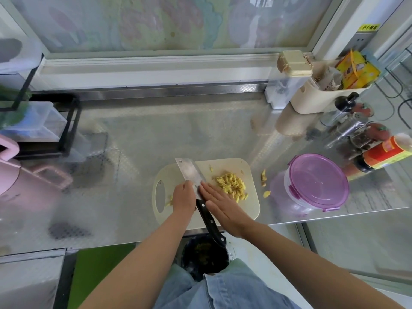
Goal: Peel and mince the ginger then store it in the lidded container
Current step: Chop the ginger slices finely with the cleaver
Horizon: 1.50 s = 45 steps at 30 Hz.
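Writing first: one yellow sticker (368, 27) on the frame at upper right carried dark characters, too small to read. One bottle with a red-and-yellow label (388, 150) lay at the right edge of the steel counter (145, 134), its print blurred beyond reading. One yellow printed packet (356, 70) stood in a cream caddy (316, 101), text likewise illegible. No brand could be made out anywhere. Counts: one pale cutting board (231, 163), one cleaver (189, 170) with a black handle pointing back toward the person, and one heap of chopped ginger (231, 186) on the right half of the board, in short yellow strips. Two ginger scraps (264, 175) lay on the counter between the board and the container, and a few bits sat near the board's handle slot. One lidded container (316, 181), clear with a purple clip lid in place, stood just right of the board. The left hand (184, 195) gripped the cleaver where blade meets handle, fingers curled over it. The right hand (220, 205) was flat, fingers straight and together, fingertips against the side of the blade beside the heap. One dark bin (204, 253) stood under the counter edge.
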### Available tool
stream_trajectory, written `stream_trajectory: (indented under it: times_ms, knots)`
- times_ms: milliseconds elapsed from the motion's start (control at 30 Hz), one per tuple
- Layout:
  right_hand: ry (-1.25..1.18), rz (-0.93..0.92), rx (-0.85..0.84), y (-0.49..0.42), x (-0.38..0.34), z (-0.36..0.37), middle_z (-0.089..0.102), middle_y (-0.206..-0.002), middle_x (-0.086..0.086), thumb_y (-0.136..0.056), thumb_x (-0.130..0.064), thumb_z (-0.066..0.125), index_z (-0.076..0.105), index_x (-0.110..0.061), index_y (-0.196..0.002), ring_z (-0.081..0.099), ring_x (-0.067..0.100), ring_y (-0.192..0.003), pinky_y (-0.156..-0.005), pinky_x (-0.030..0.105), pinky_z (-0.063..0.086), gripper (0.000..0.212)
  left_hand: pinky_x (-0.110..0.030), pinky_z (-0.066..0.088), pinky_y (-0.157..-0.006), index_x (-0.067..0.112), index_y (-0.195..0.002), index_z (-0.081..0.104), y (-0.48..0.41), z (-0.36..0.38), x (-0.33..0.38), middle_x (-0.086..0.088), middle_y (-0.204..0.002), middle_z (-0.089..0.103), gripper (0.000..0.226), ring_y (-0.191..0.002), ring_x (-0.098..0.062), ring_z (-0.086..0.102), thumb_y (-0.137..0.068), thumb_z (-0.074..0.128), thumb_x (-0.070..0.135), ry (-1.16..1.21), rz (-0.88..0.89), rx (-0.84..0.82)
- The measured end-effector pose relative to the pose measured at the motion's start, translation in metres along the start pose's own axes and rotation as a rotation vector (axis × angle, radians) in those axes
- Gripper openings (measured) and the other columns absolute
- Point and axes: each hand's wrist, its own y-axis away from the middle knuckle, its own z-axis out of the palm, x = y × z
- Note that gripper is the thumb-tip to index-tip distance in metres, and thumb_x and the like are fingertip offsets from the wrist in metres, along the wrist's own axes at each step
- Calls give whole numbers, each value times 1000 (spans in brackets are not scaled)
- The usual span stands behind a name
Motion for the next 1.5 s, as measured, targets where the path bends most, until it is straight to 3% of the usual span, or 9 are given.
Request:
stream_trajectory:
  times_ms: [100, 267, 433, 600, 767, 1167, 1300, 1400, 1500]
  knots:
    - [-5, 113, 40, -5, 1, -3, -4, -157, -19, -95, -56, 6, 8, -27, -153, -10, -4, -144, -122, 39, 3, 65, -39, 30, -62, 17, -63, 38, 1, 0, -1, -7, -64, 39, 25, -66, -23, 38, -88, 38, 19, -20, 11, -8]
    - [4, -88, -36, -8, -13, -4, -3, -158, -16, -97, -53, 6, 4, -27, -152, -10, -8, -143, -116, 18, -10, 61, -36, 33, -63, 13, -64, 48, 8, 2, 5, -3, -62, 46, 32, -63, -21, 41, -94, 36, 14, 11, 29, -36]
    - [115, 166, 22, -15, 3, -13, -3, -161, -7, -91, -52, -1, 3, -21, -154, -10, 2, -145, -121, 35, -6, 70, -34, 23, -60, 15, -64, 33, 12, 4, 4, -2, -63, 30, 32, -62, -17, 28, -96, 37, 13, -66, 55, -22]
    - [71, -11, 31, -19, -5, -14, -4, -159, -15, -95, -53, 3, 4, -24, -154, -9, -5, -144, -118, 25, -9, 65, -35, 34, -65, -1, -71, 56, 18, 5, 11, -9, -68, 50, 33, -66, -19, 42, -95, 37, 11, -113, 127, -88]
    - [155, 196, 33, -23, 1, -18, -5, -161, -5, -104, -41, 9, 1, -18, -154, -9, 6, -147, -121, 36, -6, 56, -33, 22, -59, 12, -69, 35, 19, 2, 7, -8, -66, 29, 24, -65, -17, 27, -93, 36, 9, -133, 154, -68]
    - [126, -109, -33, -8, -7, -14, -3, -156, -17, -100, -47, 11, 4, -27, -151, -8, -4, -144, -117, 20, -8, 55, -35, 26, -64, 15, -59, 32, 10, -3, 11, -1, -60, 34, 35, -61, -17, 30, -94, 36, 9, -66, 97, 106]
    - [96, 60, 48, -1, 0, -17, -5, -153, -18, -103, -46, 16, 7, -26, -153, -4, 3, -147, -118, 24, -3, 55, -35, 23, -63, 15, -59, 27, 9, -5, 10, -1, -59, 28, 37, -58, -16, 25, -95, 33, 10, -31, 54, 214]
    - [88, -129, -27, 4, -6, -15, 0, -158, -18, -101, -51, 16, 12, -37, -150, -7, -5, -144, -115, 17, -7, 52, -36, 27, -65, 13, -58, 33, 6, -8, 9, -2, -59, 33, 38, -59, -18, 31, -96, 32, 11, 19, 9, 259]
    - [70, -18, 30, 2, 3, -14, -3, -158, -19, -93, -64, 6, 20, -42, -149, -9, -1, -145, -120, 32, -1, 62, -35, 29, -64, 12, -60, 35, 6, -10, 11, -3, -61, 35, 37, -60, -19, 33, -96, 32, 13, 39, -25, 291]
